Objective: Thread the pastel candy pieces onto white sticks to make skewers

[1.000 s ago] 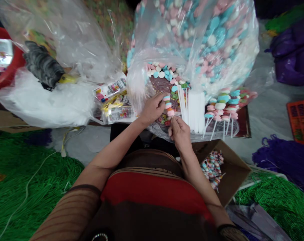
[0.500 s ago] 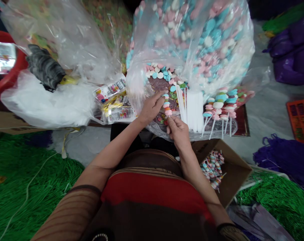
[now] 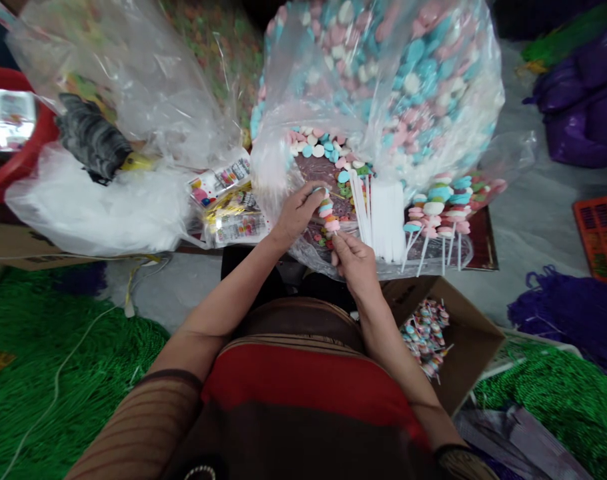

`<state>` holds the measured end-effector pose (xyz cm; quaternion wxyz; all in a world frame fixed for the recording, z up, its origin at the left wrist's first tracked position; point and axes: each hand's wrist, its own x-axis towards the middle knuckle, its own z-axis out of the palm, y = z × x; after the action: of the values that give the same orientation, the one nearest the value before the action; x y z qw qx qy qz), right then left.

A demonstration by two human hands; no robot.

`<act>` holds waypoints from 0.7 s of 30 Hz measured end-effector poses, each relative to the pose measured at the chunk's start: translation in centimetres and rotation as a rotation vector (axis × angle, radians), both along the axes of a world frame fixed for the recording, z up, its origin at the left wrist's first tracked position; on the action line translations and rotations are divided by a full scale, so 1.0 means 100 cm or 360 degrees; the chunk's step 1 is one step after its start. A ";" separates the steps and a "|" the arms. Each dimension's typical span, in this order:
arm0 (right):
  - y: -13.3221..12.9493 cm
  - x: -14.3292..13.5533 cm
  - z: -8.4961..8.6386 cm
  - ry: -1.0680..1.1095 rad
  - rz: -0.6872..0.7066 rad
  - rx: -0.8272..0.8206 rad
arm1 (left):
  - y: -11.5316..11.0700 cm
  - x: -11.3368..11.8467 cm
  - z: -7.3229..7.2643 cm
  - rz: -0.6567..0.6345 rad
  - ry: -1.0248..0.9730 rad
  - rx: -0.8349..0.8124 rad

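Observation:
Between my hands is a candy skewer [image 3: 327,215] of pink, orange, white and blue pieces stacked on a stick. My left hand [image 3: 302,212] is closed at its upper end, thumb and fingers around the top piece. Below, my right hand [image 3: 353,259] pinches the stick under the lowest pink piece. Loose round candies [image 3: 317,149] in pink, white and blue lie beyond my hands, by the mouth of a big clear bag. Just right of the skewer lie white sticks [image 3: 387,223], side by side. Several filled candy skewers [image 3: 436,208] rest farther right.
A big clear bag of candies [image 3: 413,80] stands at the back. Printed wrappers [image 3: 238,223] and a white plastic bag [image 3: 103,213] are on the left. A cardboard box [image 3: 471,343] with wrapped skewers sits low right. Green strands [image 3: 73,373] cover the floor at left.
The skewer's top has tilted to the left, with my left hand moving slightly left along with it. My right hand stays at the stick's lower end.

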<state>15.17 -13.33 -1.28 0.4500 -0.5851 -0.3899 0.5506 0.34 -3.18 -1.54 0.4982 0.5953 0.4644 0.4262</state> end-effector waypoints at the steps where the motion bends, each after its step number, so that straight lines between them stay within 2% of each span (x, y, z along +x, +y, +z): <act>1: 0.000 0.000 0.000 -0.0005 0.0001 0.0004 | 0.000 0.000 0.001 0.0005 -0.0021 -0.0013; 9: -0.001 0.001 0.000 -0.0072 0.0004 0.0044 | -0.001 0.002 0.003 -0.0003 -0.0230 -0.0048; 15: -0.006 0.002 0.005 -0.0094 0.0012 0.0044 | -0.006 0.001 0.005 -0.0095 -0.0359 -0.0155; 18: -0.008 0.004 0.008 -0.0199 0.0015 0.0155 | -0.010 0.000 0.007 -0.0196 -0.0519 -0.0089; 21: -0.007 0.006 0.008 -0.0481 0.0008 0.0402 | -0.011 -0.001 0.008 -0.0214 -0.0404 0.0108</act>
<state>15.76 -14.03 -0.50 0.4549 -0.5989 -0.5204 0.4043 0.22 -4.31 -0.70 0.5600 0.5828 0.3420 0.4793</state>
